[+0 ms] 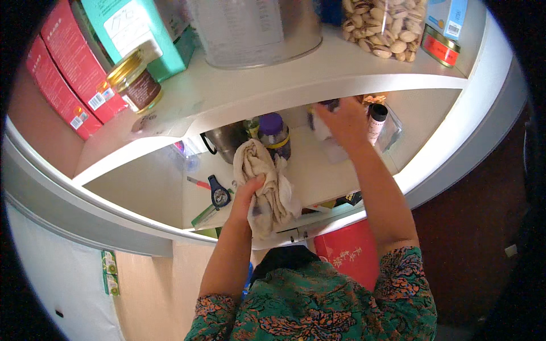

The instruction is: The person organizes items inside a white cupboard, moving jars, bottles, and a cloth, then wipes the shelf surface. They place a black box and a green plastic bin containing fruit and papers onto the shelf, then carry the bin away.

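My left hand point(252, 186) grips a crumpled beige cloth point(266, 196) at the front of the lower shelf point(318, 174). Behind the cloth stand a glass jar with a purple lid point(271, 123) and a dark metal pot point(228, 138) with a black handle. My right hand point(347, 123) reaches deep into the right side of this shelf. Beside its fingers is a dark-topped item point(329, 104), blurred and partly hidden, so I cannot tell whether it is held. A pink tube with a black cap point(376, 121) stands just right of that hand.
The upper shelf's edge point(273, 100) overhangs both hands. On it are a jar with a gold lid point(135, 81), red boxes point(76, 68), a large tin point(260, 34) and a container of pistachios point(384, 30). A dark-blue watch-like object point(219, 194) lies lower left.
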A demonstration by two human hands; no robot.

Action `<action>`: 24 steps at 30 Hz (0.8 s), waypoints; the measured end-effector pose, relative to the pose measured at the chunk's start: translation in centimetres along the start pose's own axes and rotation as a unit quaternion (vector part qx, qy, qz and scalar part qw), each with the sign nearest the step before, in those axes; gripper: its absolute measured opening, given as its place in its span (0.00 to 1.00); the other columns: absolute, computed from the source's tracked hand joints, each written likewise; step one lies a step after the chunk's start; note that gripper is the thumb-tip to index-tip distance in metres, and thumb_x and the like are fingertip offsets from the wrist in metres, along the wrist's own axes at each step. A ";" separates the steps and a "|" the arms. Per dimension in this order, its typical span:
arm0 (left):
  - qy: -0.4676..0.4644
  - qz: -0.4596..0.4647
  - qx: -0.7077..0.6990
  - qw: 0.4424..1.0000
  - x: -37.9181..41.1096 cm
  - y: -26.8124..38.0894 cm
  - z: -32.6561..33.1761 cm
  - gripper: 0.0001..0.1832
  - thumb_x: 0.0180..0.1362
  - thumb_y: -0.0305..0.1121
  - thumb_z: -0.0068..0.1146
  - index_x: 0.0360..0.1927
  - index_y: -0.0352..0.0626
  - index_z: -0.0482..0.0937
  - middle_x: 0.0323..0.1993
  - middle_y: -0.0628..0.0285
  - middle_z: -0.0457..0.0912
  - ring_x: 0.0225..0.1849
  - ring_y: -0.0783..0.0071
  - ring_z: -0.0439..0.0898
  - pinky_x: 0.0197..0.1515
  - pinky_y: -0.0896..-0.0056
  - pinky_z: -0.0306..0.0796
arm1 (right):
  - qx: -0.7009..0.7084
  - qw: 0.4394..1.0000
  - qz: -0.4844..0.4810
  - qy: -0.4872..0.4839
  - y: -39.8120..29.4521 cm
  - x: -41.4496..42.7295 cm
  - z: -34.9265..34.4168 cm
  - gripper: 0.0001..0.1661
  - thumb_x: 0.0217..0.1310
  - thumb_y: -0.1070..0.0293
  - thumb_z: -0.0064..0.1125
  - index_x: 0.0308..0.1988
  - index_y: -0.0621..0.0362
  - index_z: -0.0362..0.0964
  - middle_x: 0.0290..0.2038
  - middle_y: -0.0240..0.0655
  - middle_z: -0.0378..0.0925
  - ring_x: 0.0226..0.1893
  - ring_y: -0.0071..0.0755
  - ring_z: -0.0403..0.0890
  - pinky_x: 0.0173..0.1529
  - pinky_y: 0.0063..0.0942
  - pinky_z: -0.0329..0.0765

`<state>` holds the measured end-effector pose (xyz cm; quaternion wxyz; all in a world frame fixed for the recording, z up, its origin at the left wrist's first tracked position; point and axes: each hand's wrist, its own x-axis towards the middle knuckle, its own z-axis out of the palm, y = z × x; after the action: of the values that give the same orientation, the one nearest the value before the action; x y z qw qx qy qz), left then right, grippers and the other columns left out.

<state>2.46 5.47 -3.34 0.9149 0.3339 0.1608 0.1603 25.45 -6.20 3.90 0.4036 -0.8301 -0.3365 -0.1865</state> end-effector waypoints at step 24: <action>-0.023 -0.064 0.094 0.993 0.1 -0.2 2.5 0.25 0.51 0.39 0.55 0.52 0.38 0.71 0.41 0.56 0.79 0.41 0.62 0.80 0.45 0.61 0.75 | 0.092 0.995 -0.011 -0.027 -1.7 -8.2 1.6 0.44 0.38 0.55 0.73 0.55 0.58 0.63 0.50 0.47 0.71 0.51 0.50 0.72 0.55 0.38 0.70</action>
<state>3.55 3.97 -1.70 0.8914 0.4107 0.1749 0.0777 18.48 -7.52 -0.91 0.4667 -0.7906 -0.3722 -0.1367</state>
